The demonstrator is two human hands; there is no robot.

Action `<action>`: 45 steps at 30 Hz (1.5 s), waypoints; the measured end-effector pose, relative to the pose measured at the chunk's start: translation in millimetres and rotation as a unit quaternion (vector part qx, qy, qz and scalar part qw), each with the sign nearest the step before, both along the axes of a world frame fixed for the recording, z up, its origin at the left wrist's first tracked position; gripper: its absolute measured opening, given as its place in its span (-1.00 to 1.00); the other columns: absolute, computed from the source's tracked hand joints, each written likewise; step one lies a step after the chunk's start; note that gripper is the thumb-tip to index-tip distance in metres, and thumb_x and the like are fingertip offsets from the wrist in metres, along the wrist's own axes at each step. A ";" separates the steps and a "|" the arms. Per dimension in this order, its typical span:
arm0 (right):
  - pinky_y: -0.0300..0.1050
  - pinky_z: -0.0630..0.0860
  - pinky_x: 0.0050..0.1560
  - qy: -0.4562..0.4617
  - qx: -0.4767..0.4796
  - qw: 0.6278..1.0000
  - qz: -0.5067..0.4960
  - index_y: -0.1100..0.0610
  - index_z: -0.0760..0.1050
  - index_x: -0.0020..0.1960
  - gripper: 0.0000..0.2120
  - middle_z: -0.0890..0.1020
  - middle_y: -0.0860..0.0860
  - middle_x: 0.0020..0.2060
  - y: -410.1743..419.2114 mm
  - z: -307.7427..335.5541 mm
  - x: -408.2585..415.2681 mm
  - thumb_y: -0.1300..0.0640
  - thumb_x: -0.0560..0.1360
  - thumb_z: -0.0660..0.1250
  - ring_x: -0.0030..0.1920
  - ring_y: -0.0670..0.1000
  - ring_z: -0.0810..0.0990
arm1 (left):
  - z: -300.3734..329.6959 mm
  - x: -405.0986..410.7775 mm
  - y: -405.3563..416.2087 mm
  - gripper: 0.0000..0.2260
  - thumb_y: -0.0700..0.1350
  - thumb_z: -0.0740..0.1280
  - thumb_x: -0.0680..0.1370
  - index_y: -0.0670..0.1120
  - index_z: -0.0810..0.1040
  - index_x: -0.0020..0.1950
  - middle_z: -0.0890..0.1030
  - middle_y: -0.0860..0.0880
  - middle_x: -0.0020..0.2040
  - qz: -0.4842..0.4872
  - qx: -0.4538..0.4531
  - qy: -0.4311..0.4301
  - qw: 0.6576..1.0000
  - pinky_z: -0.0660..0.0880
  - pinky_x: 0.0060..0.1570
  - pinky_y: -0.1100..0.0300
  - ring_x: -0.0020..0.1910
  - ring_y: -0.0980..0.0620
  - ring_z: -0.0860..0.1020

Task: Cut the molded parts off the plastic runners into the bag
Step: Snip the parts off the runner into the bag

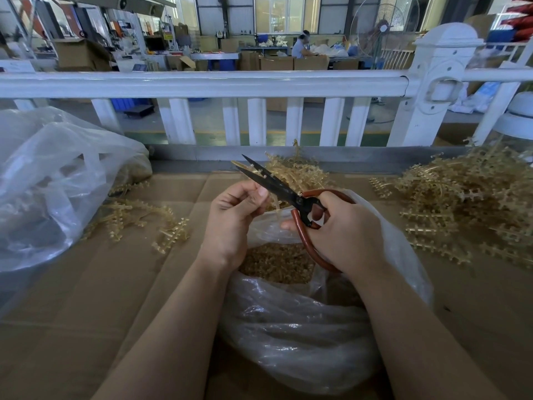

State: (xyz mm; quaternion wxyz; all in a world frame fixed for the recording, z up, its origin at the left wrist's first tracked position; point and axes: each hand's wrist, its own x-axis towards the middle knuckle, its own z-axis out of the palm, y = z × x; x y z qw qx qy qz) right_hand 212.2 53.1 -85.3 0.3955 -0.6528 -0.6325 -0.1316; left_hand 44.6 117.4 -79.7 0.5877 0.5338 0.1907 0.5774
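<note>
My left hand (233, 217) pinches a thin amber plastic runner (250, 168) that sticks up and away between the blades. My right hand (343, 229) grips black scissors (277, 186) by their red-brown handles, the blades slightly parted around the runner's far end. Directly below both hands sits a clear plastic bag (302, 327), its mouth open, with a heap of small amber cut parts (277, 264) inside.
Uncut amber runners lie in a big pile at the right (467, 209), a smaller heap behind the scissors (297, 174) and some at the left (138, 217). A large crumpled clear bag (57, 180) fills the left. Cardboard (86, 298) covers the table; a white railing (230, 82) stands behind.
</note>
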 end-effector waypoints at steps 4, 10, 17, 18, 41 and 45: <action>-0.38 0.35 -0.32 -0.013 -0.013 1.000 0.005 -0.04 0.55 -0.11 -0.37 0.54 -0.22 -0.29 -0.1 1.1 1.2 -0.59 0.38 0.12 -0.31 -0.16 0.48 | -0.1 -0.4 0.2 -0.84 -0.22 0.37 0.46 -0.02 0.63 -0.29 0.46 -0.04 -0.34 0.005 0.011 0.017 1.000 0.37 -0.18 0.19 -0.29 0.04 0.37; -0.38 0.34 -0.35 -0.024 0.001 1.000 -0.008 -0.09 0.52 -0.10 -0.46 0.51 -0.25 -0.26 0.3 1.7 1.5 -0.56 0.40 0.19 -0.29 -0.18 0.48 | -0.4 0.9 -1.6 -0.82 -0.19 0.39 0.45 0.03 0.62 -0.33 0.49 0.00 -0.35 0.030 0.033 0.065 0.997 0.37 -0.18 0.20 -0.30 0.05 0.38; -0.44 0.23 -0.38 -0.007 0.006 1.000 -0.021 -0.13 0.47 -0.15 -0.40 0.48 -0.26 -0.32 1.1 0.8 0.7 -0.64 0.36 0.07 -0.35 -0.19 0.45 | 4.3 2.5 -6.0 -0.85 -0.20 0.37 0.46 0.00 0.64 -0.27 0.60 0.01 -0.31 -0.002 0.014 0.036 0.999 0.44 -0.16 0.25 -0.28 0.10 0.50; -0.45 0.21 -0.38 -0.006 0.008 1.000 -0.021 -0.13 0.47 -0.15 -0.41 0.48 -0.27 -0.32 0.8 1.1 0.8 -0.63 0.37 0.08 -0.35 -0.20 0.44 | 5.2 1.8 -5.5 -0.84 -0.19 0.35 0.47 0.00 0.63 -0.27 0.61 0.00 -0.29 -0.004 0.007 0.025 1.000 0.45 -0.15 0.24 -0.27 0.08 0.51; -0.45 0.26 -0.35 -0.011 -0.006 1.000 -0.003 -0.07 0.53 -0.13 -0.34 0.49 -0.27 -0.31 -0.1 0.3 4.4 -0.62 0.36 0.05 -0.36 -0.19 0.43 | 2.7 -2.8 -1.9 -0.90 -0.21 0.37 0.47 -0.08 0.64 -0.22 0.57 -0.01 -0.31 0.010 -0.002 -0.025 1.000 0.48 -0.15 0.27 -0.29 0.10 0.48; -0.39 0.34 -0.35 -0.011 0.009 1.000 0.001 -0.05 0.54 -0.14 -0.34 0.51 -0.25 -0.32 1.3 -1.9 3.9 -0.61 0.38 0.04 -0.36 -0.17 0.45 | 2.4 -3.2 -2.1 -0.94 -0.21 0.37 0.48 -0.12 0.63 -0.17 0.61 0.02 -0.28 0.009 0.000 -0.023 1.000 0.48 -0.15 0.29 -0.28 0.12 0.49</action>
